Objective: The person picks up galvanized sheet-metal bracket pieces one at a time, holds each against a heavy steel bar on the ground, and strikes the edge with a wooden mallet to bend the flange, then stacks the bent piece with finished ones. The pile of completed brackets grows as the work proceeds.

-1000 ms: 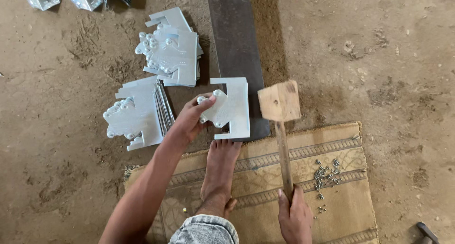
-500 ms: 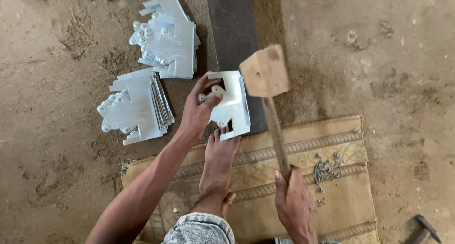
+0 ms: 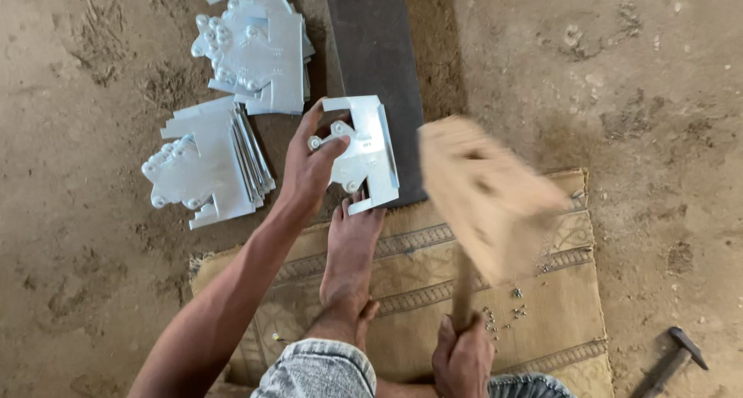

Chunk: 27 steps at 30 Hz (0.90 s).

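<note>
My left hand (image 3: 309, 166) grips the left edge of a bent sheet-metal bracket (image 3: 364, 154) with small rollers, holding it on a dark steel bar (image 3: 375, 50). My bare foot (image 3: 352, 247) presses the bracket's near corner. My right hand (image 3: 463, 359) is closed around the handle of a wooden mallet (image 3: 484, 193), whose blurred head is raised just right of the bracket.
Two stacks of similar metal brackets (image 3: 205, 166) (image 3: 259, 50) lie on the dirt floor to the left. A tan woven mat (image 3: 557, 290) is under me, with several small screws (image 3: 503, 317) scattered on it. A steel hammer (image 3: 673, 359) lies at bottom right.
The mallet head has swung up and toward the camera, now blurred and larger. My left hand has kept hold of the bracket on the bar.
</note>
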Available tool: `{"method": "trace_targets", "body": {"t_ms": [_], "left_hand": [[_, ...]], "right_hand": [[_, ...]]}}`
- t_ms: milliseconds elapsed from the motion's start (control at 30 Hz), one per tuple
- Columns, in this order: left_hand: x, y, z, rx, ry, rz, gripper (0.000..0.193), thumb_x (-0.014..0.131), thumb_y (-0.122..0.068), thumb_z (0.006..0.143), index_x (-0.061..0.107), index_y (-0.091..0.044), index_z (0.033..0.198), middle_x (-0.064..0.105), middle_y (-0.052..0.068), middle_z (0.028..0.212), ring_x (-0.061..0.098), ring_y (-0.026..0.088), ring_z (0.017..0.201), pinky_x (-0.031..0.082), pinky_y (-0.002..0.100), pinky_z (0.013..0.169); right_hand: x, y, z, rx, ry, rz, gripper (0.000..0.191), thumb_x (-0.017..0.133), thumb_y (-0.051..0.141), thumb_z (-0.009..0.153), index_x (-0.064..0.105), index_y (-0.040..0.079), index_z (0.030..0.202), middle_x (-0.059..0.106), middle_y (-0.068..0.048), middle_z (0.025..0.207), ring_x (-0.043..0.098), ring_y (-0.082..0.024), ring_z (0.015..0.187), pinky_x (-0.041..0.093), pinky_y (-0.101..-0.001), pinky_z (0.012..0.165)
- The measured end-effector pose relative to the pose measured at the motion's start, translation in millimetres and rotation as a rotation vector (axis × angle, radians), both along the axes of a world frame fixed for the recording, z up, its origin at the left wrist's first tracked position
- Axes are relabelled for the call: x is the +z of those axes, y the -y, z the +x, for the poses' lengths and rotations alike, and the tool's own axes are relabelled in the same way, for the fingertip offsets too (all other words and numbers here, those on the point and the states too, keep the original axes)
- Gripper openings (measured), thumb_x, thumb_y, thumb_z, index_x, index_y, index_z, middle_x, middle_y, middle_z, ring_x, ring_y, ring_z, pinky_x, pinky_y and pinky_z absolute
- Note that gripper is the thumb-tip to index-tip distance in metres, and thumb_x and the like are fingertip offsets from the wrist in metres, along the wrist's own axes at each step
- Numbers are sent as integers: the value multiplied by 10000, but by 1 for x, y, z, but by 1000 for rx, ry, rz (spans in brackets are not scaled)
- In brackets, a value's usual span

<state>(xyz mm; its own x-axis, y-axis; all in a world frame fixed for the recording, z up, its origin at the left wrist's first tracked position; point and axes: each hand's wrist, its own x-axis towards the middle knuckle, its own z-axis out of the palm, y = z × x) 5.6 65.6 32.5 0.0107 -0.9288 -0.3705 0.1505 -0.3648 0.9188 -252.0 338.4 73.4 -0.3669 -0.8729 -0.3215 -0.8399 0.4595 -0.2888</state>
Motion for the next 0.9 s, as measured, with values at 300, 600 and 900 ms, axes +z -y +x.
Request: {"method": "trace_targets", "body": {"t_ms": [300, 600, 900], "left_hand": [[-4, 1, 0, 16, -54, 44, 757, 625, -53, 921, 299, -43, 1604, 598, 151, 1458, 616, 251, 1276, 511, 374, 1055], [-14, 3, -1, 31, -84, -6, 776, 647, -43, 921, 295, -33, 1612, 599, 127, 1468, 605, 235, 1291, 514, 370, 1081], [-13, 5, 1, 41, -87, 39, 777, 650, -37, 899, 325, -43, 1606, 618, 97, 1412, 616, 203, 1218, 502, 349, 1032]], "right_hand": [[4, -2, 8, -11, 52, -97, 339, 579, 333, 948, 561, 34, 1109, 709, -171, 699, 707, -404, 603, 538, -527, 580], [28, 72, 25, 89, 11, -10, 376, 535, 358, 986, 550, -3, 1091, 627, -159, 612, 621, -366, 531, 472, -517, 542], [37, 94, 29, 104, 100, -152, 318, 522, 315, 1016, 522, -1, 1051, 602, -172, 672, 592, -327, 547, 456, -469, 529]]}}
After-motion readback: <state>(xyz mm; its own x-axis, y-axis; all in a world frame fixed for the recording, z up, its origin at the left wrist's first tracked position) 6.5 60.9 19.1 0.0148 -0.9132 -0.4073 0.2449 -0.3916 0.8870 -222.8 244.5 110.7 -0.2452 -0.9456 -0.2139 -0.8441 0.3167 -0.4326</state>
